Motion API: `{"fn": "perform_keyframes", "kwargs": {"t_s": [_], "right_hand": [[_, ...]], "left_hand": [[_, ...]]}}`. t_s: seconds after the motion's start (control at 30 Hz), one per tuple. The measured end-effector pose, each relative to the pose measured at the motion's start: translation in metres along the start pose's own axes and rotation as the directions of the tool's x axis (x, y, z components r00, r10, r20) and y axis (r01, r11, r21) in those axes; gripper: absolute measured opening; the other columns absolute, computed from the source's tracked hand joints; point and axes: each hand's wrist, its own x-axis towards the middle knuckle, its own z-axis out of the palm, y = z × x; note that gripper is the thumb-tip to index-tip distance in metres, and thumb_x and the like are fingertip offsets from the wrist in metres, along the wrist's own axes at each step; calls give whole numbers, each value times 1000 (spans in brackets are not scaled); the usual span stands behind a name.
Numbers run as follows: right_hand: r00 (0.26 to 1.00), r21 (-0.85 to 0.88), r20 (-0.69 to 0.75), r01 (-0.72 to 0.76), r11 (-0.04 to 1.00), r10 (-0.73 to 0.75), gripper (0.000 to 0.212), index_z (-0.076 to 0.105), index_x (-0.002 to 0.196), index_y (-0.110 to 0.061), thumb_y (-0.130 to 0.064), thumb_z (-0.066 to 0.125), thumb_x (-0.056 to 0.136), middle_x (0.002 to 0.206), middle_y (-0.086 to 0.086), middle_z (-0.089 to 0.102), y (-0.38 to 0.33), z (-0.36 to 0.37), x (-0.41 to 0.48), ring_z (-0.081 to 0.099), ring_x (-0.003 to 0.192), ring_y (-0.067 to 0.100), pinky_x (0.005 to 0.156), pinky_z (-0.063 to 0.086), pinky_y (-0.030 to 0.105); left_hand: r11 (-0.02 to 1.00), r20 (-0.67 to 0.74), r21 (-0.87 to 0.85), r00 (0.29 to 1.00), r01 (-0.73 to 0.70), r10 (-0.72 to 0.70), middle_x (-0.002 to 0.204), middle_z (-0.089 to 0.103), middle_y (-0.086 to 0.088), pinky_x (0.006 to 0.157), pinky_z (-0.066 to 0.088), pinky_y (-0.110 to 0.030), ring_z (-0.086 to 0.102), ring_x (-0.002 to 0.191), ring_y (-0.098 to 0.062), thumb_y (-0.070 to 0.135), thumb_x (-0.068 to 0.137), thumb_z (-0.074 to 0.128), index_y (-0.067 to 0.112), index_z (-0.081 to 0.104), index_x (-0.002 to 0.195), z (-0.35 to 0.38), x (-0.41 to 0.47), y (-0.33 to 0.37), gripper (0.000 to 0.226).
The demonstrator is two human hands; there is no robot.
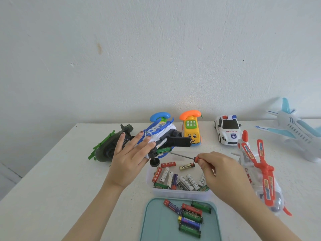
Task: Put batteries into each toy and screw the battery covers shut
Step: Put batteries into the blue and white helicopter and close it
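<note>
Head view, single entry. Centre of frame: blue-and-white helicopter (pixel 156 136), tipped on its side on the table (pixel 52 171), black battery cover (pixel 178 141) swung open, at least one battery visible in the bay. Left hand (pixel 129 159) lay flat against the toy with fingers straight and spread, steadying it and gripping nothing. Right hand (pixel 218 171) pinched the handle of a screwdriver (pixel 182 156) between fingertips, shaft pointing left towards the toy. Risks, as judged: the flat left hand offered little hold, so the toy might roll once the driver pushed on it. The light pinch could also let the tip slip off the screw. Whether a screw sat in the cover could not be told. Containers: clear tub (pixel 180 194), lower centre, held loose batteries (pixel 173 180) of mixed brands. Teal lid (pixel 156 223), bottom centre, carried six or so more cells (pixel 191 216). Other toys waiting: green helicopter (pixel 107 146) at left, yellow phone (pixel 191 131), blue phone (pixel 159 116), police car (pixel 227 129), orange helicopter (pixel 257 171), airplane (pixel 295 129) at right.
</note>
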Motion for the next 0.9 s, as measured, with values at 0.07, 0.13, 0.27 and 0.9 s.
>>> {"fn": "perform_keyframes", "kwargs": {"t_s": [0.07,0.13,0.27,0.9], "right_hand": [[999,-11,-33,7,1000,-8,14,71,91,-24,-25,57,93,67,-8,59,-2,2,1,49,59,5,48,44,30],[996,-22,-83,20,1000,-22,11,71,89,-25,-24,61,91,66,-8,59,-4,4,1,49,57,7,45,42,26],[989,-59,-136,46,997,-54,11,70,87,-27,-24,60,90,68,-9,61,-7,7,0,54,63,12,44,46,29],[931,-223,-252,209,952,-263,11,75,86,-13,-7,74,77,70,-2,65,-11,11,6,49,55,19,43,42,30]], "left_hand": [[1000,-8,3,1000,-14,14,123,67,-7,119,16,-46,48,128,-24,23,104,44,16,52,126,0,2,1,24],[999,-12,15,999,-43,44,126,64,-6,119,16,-46,48,128,-24,20,102,47,16,51,126,0,3,2,25],[995,17,39,996,-92,91,129,62,-7,119,15,-47,46,130,-25,20,94,56,16,50,128,0,5,2,34],[994,40,46,995,-98,96,132,60,-6,115,20,-53,43,133,-24,23,93,58,17,51,127,3,3,0,36]]}}
